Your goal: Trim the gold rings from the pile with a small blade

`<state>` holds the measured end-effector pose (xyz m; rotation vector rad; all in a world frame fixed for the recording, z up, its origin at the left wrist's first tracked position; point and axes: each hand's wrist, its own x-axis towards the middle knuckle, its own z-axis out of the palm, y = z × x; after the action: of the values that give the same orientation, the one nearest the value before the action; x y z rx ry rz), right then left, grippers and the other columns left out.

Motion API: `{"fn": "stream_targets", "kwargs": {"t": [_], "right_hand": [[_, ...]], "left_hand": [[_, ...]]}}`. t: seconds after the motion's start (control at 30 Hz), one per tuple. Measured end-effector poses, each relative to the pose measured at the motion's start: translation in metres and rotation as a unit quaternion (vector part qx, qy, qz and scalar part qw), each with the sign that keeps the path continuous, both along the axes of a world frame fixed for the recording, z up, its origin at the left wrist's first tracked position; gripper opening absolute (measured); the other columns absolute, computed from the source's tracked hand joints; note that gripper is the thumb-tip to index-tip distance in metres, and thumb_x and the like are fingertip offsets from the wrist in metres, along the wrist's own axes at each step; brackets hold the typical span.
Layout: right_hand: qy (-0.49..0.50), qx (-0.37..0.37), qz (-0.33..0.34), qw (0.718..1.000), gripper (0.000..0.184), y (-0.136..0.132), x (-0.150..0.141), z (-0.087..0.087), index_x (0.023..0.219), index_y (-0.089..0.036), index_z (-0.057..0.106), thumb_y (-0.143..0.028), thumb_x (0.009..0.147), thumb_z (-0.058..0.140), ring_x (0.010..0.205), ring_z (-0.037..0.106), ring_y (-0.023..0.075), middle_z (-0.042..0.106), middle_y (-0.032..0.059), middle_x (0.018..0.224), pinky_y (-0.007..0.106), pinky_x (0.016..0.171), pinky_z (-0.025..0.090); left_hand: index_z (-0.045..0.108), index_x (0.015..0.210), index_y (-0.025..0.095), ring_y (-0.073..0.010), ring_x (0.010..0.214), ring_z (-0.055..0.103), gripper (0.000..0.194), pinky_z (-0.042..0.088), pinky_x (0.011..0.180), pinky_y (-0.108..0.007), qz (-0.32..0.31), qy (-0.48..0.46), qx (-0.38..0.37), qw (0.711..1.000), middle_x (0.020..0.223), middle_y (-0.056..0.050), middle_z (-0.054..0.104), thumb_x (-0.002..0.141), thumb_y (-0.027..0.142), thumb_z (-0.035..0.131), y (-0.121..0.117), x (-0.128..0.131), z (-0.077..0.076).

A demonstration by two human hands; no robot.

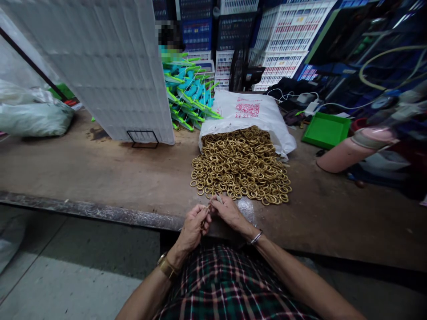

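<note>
My left hand (pixel 195 226) and my right hand (pixel 230 211) meet at the near edge of the workbench (pixel 100 178), fingers curled and pinched together around a small thing, apparently a brass ring with a thin piece, too small to name surely. Just beyond them lies a heap of brass rings (pixel 240 166), spilling from a white plastic bag (pixel 247 113) with red print. A gold watch is on my left wrist, a metal bangle on my right.
A white mesh panel (pixel 106 66) stands at the back left on a wire foot. Green and blue plastic parts (pixel 188 95) are stacked behind the bag. A green tray (pixel 326 130) and a pink cylinder (pixel 347 153) lie at the right. Crates fill the background.
</note>
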<state>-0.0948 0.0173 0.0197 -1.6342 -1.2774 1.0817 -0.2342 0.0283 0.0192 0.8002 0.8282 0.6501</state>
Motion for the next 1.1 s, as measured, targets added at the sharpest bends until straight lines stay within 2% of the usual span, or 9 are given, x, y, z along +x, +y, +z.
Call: {"fn": "stream_targets", "kwargs": {"t": [0.1, 0.2, 0.3, 0.5, 0.73, 0.83, 0.97, 1.1], "right_hand": [[-0.132, 0.026, 0.022, 0.991, 0.017, -0.003, 0.001, -0.001, 0.073, -0.018, 0.053, -0.021, 0.079, 0.037, 0.059, 0.046, 0.0113, 0.054, -0.0015, 0.063, 0.021, 0.056, 0.032], [-0.260, 0.020, 0.087, 0.962, 0.016, -0.007, 0.000, -0.002, 0.076, -0.019, 0.054, -0.015, 0.076, 0.039, 0.058, 0.045, 0.0116, 0.055, -0.0003, 0.064, 0.022, 0.055, 0.028], [-0.328, 0.006, 0.125, 0.936, 0.019, -0.009, -0.003, -0.003, 0.081, -0.019, 0.055, -0.010, 0.072, 0.041, 0.060, 0.048, 0.0119, 0.058, 0.0011, 0.068, 0.022, 0.056, 0.027], [-0.357, 0.008, 0.152, 0.922, 0.021, -0.008, -0.003, -0.003, 0.084, -0.018, 0.056, -0.010, 0.071, 0.042, 0.060, 0.050, 0.0124, 0.061, 0.0027, 0.070, 0.023, 0.056, 0.027], [-0.382, -0.025, 0.187, 0.905, 0.023, -0.009, -0.003, 0.003, 0.090, -0.017, 0.056, -0.011, 0.073, 0.042, 0.062, 0.053, 0.0131, 0.063, 0.0045, 0.073, 0.023, 0.056, 0.027], [-0.402, -0.026, 0.192, 0.895, 0.024, -0.010, -0.004, 0.003, 0.093, -0.017, 0.056, -0.013, 0.074, 0.042, 0.064, 0.055, 0.0138, 0.064, 0.0051, 0.076, 0.024, 0.056, 0.026], [-0.424, -0.037, 0.169, 0.889, 0.025, -0.007, -0.003, -0.003, 0.099, -0.016, 0.053, -0.015, 0.077, 0.040, 0.069, 0.056, 0.0148, 0.064, 0.0058, 0.081, 0.024, 0.057, 0.027], [-0.438, -0.057, 0.115, 0.890, 0.026, 0.002, -0.001, -0.005, 0.100, -0.014, 0.051, -0.011, 0.077, 0.039, 0.069, 0.056, 0.0153, 0.064, 0.0063, 0.080, 0.025, 0.057, 0.027]], "left_hand": [[0.049, 0.075, 0.017, -0.0029, 0.039, 0.037, 0.034, 0.022, 0.037, -0.016, 0.010, -0.002, -0.003, 1.000, 0.057, 0.005, 0.050, 0.070, 0.047, 0.063, 0.000, 0.000, 0.000], [0.048, 0.075, 0.017, -0.0027, 0.040, 0.036, 0.034, 0.022, 0.037, -0.015, 0.016, -0.004, 0.003, 1.000, 0.057, 0.006, 0.048, 0.070, 0.047, 0.063, 0.000, 0.001, 0.001], [0.047, 0.075, 0.017, -0.0029, 0.040, 0.035, 0.034, 0.021, 0.037, -0.015, 0.020, -0.006, 0.014, 1.000, 0.056, 0.006, 0.046, 0.070, 0.047, 0.063, 0.001, 0.001, 0.000], [0.046, 0.075, 0.018, -0.0032, 0.040, 0.035, 0.035, 0.022, 0.037, -0.015, 0.019, 0.013, 0.019, 1.000, 0.055, 0.007, 0.046, 0.071, 0.049, 0.062, 0.002, 0.000, -0.004], [0.043, 0.074, 0.018, -0.0032, 0.040, 0.032, 0.032, 0.023, 0.038, -0.015, -0.003, 0.040, 0.093, 0.995, 0.051, 0.008, 0.042, 0.077, 0.048, 0.055, -0.001, -0.004, -0.017], [0.041, 0.071, 0.018, -0.0033, 0.040, 0.031, 0.034, 0.023, 0.038, -0.015, -0.003, 0.034, 0.092, 0.995, 0.049, 0.008, 0.040, 0.078, 0.049, 0.054, -0.002, -0.007, -0.019], [0.043, 0.072, 0.018, -0.0033, 0.039, 0.033, 0.033, 0.021, 0.036, -0.015, -0.020, 0.004, 0.063, 0.998, 0.049, 0.009, 0.040, 0.076, 0.048, 0.057, -0.007, -0.012, -0.008], [0.044, 0.074, 0.018, -0.0034, 0.040, 0.034, 0.031, 0.021, 0.036, -0.015, -0.042, -0.070, -0.016, 0.997, 0.051, 0.008, 0.041, 0.074, 0.043, 0.062, -0.007, -0.015, 0.006]]}}
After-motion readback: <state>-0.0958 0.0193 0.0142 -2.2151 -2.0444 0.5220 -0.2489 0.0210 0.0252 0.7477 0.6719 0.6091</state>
